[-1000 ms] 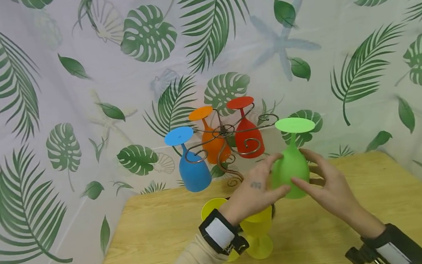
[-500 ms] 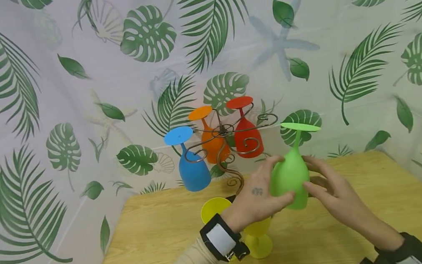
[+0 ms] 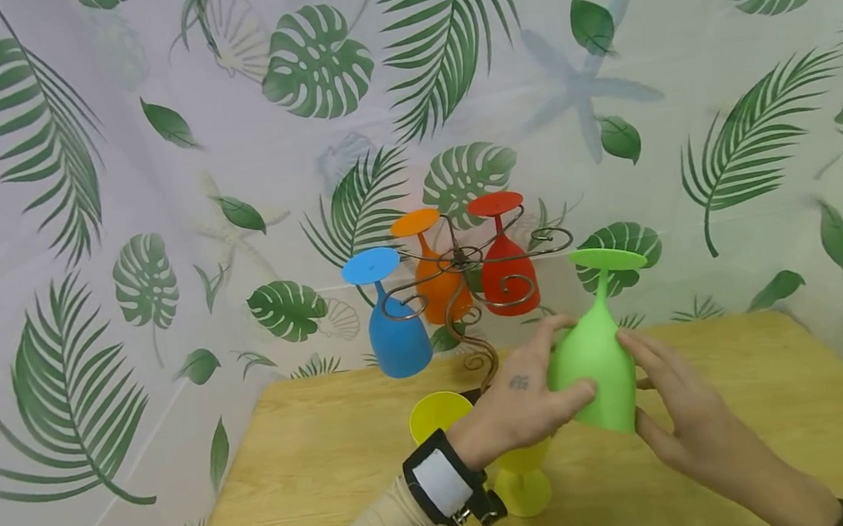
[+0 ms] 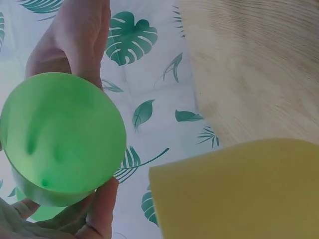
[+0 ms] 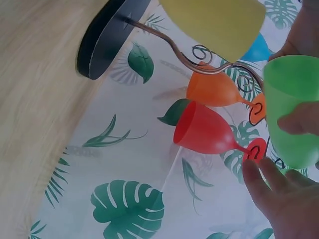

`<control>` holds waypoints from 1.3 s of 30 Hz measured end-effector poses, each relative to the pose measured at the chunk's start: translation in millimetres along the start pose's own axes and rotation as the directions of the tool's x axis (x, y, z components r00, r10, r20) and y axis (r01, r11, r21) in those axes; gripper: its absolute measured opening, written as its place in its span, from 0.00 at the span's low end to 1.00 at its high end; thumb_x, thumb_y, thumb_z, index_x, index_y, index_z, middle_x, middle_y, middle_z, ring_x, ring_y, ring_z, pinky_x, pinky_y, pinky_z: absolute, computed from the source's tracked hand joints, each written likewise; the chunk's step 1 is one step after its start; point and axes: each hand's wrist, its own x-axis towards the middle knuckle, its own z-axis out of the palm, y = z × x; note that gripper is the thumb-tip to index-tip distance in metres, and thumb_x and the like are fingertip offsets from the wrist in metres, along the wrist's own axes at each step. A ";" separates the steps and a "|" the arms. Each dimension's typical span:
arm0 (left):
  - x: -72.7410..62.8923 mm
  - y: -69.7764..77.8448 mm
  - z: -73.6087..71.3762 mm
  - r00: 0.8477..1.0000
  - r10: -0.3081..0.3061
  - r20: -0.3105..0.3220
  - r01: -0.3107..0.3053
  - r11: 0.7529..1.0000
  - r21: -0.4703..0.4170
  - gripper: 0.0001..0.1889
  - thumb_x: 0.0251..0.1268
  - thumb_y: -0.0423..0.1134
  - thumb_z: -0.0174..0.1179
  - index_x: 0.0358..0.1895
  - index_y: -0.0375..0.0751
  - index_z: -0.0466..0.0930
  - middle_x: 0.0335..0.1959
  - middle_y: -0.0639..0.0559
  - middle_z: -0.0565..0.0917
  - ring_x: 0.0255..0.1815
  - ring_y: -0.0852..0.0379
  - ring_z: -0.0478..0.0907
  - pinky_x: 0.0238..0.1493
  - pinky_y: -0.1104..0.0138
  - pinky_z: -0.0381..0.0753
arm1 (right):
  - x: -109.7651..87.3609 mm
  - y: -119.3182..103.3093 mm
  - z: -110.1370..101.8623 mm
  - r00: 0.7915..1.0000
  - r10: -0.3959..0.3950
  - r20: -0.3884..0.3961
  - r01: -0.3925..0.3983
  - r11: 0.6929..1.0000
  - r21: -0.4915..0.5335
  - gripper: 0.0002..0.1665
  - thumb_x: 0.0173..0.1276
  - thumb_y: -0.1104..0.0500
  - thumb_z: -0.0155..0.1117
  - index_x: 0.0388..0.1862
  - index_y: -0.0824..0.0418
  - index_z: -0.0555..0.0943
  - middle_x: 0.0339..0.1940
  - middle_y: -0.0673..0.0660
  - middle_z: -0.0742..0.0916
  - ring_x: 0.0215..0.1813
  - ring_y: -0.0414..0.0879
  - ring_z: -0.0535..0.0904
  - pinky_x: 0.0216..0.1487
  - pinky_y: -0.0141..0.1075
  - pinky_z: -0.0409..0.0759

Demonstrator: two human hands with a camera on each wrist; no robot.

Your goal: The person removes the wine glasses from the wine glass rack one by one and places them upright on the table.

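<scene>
A green plastic goblet [image 3: 596,365] is upside down and slightly tilted above the table, its flat foot uppermost. My left hand [image 3: 527,396] grips its bowl from the left, thumb across the front. From the right, my right hand [image 3: 694,415] holds the bowl between fingers and thumb. In the left wrist view the mouth of the green goblet [image 4: 62,134] faces the camera, between both hands. Just left of my hands is a metal stemware rack [image 3: 459,260]. Blue [image 3: 400,340], orange [image 3: 440,286] and red [image 3: 509,276] goblets hang from it upside down.
Yellow goblets [image 3: 440,412] stand upright on the wooden table [image 3: 319,472], partly behind my left wrist. The rack's dark base [image 5: 109,42] shows in the right wrist view. A leaf-patterned cloth [image 3: 231,146] covers the wall behind.
The green goblet has moved lower and slightly right, away from the rack, and is more tilted. My right hand has shifted down along its bowl. The other goblets keep their places.
</scene>
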 end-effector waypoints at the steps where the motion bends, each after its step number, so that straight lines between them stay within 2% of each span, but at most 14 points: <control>1: -0.4 0.3 0.1 1.000 -0.005 0.004 0.005 1.000 -0.012 0.36 0.67 0.46 0.59 0.77 0.54 0.55 0.56 0.46 0.76 0.37 0.62 0.77 0.31 0.70 0.86 | -0.6 -0.2 0.2 1.000 -0.010 0.000 0.010 1.000 -0.011 0.45 0.81 0.37 0.39 0.75 0.75 0.64 0.73 0.69 0.72 0.75 0.33 0.64 0.62 0.17 0.71; 3: -1.3 1.0 0.2 1.000 -0.007 0.010 0.007 1.000 -0.008 0.35 0.68 0.46 0.58 0.77 0.53 0.56 0.55 0.46 0.77 0.37 0.63 0.76 0.32 0.70 0.85 | -1.7 -0.3 0.4 1.000 -0.024 -0.003 0.024 0.999 -0.022 0.46 0.80 0.36 0.40 0.75 0.75 0.64 0.75 0.70 0.69 0.79 0.35 0.59 0.69 0.17 0.65; 7: -3.5 2.9 -0.7 1.000 -0.015 0.001 0.015 1.000 0.016 0.31 0.70 0.50 0.55 0.74 0.51 0.59 0.53 0.46 0.78 0.34 0.64 0.77 0.32 0.72 0.84 | -0.9 2.0 1.8 0.995 -0.093 -0.020 0.092 0.995 -0.041 0.45 0.79 0.37 0.44 0.72 0.76 0.68 0.75 0.72 0.70 0.81 0.45 0.59 0.78 0.25 0.57; 11: -7.1 4.8 -1.5 0.998 -0.056 0.009 0.056 0.998 0.004 0.28 0.71 0.54 0.51 0.71 0.51 0.63 0.45 0.48 0.81 0.28 0.65 0.78 0.28 0.71 0.84 | 1.3 3.8 4.0 0.989 -0.148 -0.019 0.147 0.988 -0.052 0.45 0.76 0.36 0.48 0.70 0.75 0.70 0.73 0.70 0.73 0.82 0.54 0.58 0.82 0.33 0.51; 13: -8.7 6.0 -1.8 0.997 -0.080 0.022 0.081 0.997 -0.011 0.27 0.72 0.55 0.50 0.70 0.52 0.64 0.41 0.50 0.81 0.26 0.65 0.79 0.25 0.70 0.84 | 2.3 4.3 5.4 0.986 -0.163 -0.021 0.162 0.986 -0.037 0.45 0.76 0.35 0.49 0.69 0.74 0.71 0.73 0.70 0.74 0.82 0.55 0.58 0.83 0.34 0.50; 16: -10.8 8.0 -2.6 0.991 -0.122 0.050 0.124 0.991 -0.040 0.25 0.76 0.57 0.46 0.71 0.55 0.64 0.37 0.51 0.80 0.21 0.62 0.78 0.21 0.68 0.84 | 4.0 5.7 7.5 0.985 -0.169 -0.029 0.169 0.986 0.003 0.47 0.74 0.34 0.52 0.68 0.75 0.71 0.72 0.72 0.74 0.81 0.51 0.61 0.81 0.32 0.54; 20: -13.3 10.2 -5.4 0.987 -0.141 0.077 0.145 0.989 -0.042 0.25 0.82 0.60 0.36 0.72 0.55 0.64 0.36 0.51 0.78 0.20 0.61 0.75 0.22 0.68 0.82 | 3.8 8.1 8.9 0.993 -0.110 -0.037 0.112 0.991 0.075 0.53 0.68 0.31 0.58 0.68 0.77 0.70 0.71 0.75 0.73 0.80 0.43 0.62 0.78 0.28 0.58; 23: -14.2 10.2 -7.5 0.990 -0.108 0.092 0.111 0.993 -0.029 0.27 0.83 0.60 0.30 0.72 0.53 0.64 0.39 0.51 0.78 0.23 0.62 0.76 0.27 0.69 0.83 | 2.8 9.3 8.8 0.995 -0.060 -0.084 0.070 0.990 0.119 0.56 0.64 0.30 0.63 0.67 0.79 0.70 0.70 0.73 0.75 0.79 0.42 0.64 0.77 0.27 0.60; 27: -12.5 8.3 -8.6 0.991 -0.059 0.118 0.062 0.998 -0.028 0.29 0.84 0.60 0.27 0.70 0.50 0.66 0.42 0.52 0.78 0.28 0.59 0.80 0.32 0.71 0.83 | 2.8 8.7 8.5 0.985 -0.039 -0.167 0.065 0.986 0.154 0.57 0.62 0.31 0.68 0.65 0.81 0.71 0.64 0.71 0.80 0.74 0.39 0.71 0.73 0.26 0.65; 32: -12.1 4.5 -9.6 0.990 -0.060 0.130 0.066 0.997 -0.042 0.31 0.84 0.61 0.25 0.73 0.49 0.66 0.45 0.52 0.79 0.30 0.54 0.82 0.33 0.70 0.84 | 3.1 7.8 10.9 0.979 -0.032 -0.200 0.065 0.985 0.161 0.55 0.62 0.32 0.68 0.63 0.82 0.73 0.57 0.71 0.83 0.66 0.35 0.75 0.63 0.19 0.73; 34: -12.8 3.9 -11.7 0.993 -0.052 0.107 0.053 0.999 -0.009 0.33 0.83 0.62 0.24 0.74 0.49 0.67 0.52 0.52 0.82 0.40 0.58 0.84 0.44 0.69 0.85 | 1.9 8.0 11.9 0.982 -0.009 -0.189 0.040 0.986 0.161 0.55 0.62 0.31 0.67 0.64 0.80 0.73 0.57 0.70 0.83 0.65 0.35 0.76 0.61 0.18 0.73; 36: -13.2 3.8 -15.5 0.997 -0.028 0.075 0.027 0.999 0.025 0.35 0.83 0.63 0.23 0.74 0.48 0.69 0.58 0.51 0.81 0.44 0.59 0.83 0.50 0.70 0.83 | -0.3 8.6 12.1 0.986 0.036 -0.160 -0.009 0.986 0.169 0.55 0.61 0.32 0.68 0.65 0.77 0.73 0.58 0.68 0.83 0.65 0.35 0.76 0.62 0.18 0.72; 39: -12.5 4.6 -21.8 0.999 0.039 0.032 -0.042 0.995 0.091 0.33 0.84 0.61 0.29 0.72 0.45 0.71 0.67 0.51 0.78 0.57 0.63 0.79 0.59 0.69 0.79 | -5.6 9.5 11.8 0.984 0.140 -0.112 -0.120 0.978 0.172 0.52 0.51 0.46 0.84 0.68 0.72 0.73 0.58 0.65 0.84 0.63 0.31 0.76 0.60 0.18 0.73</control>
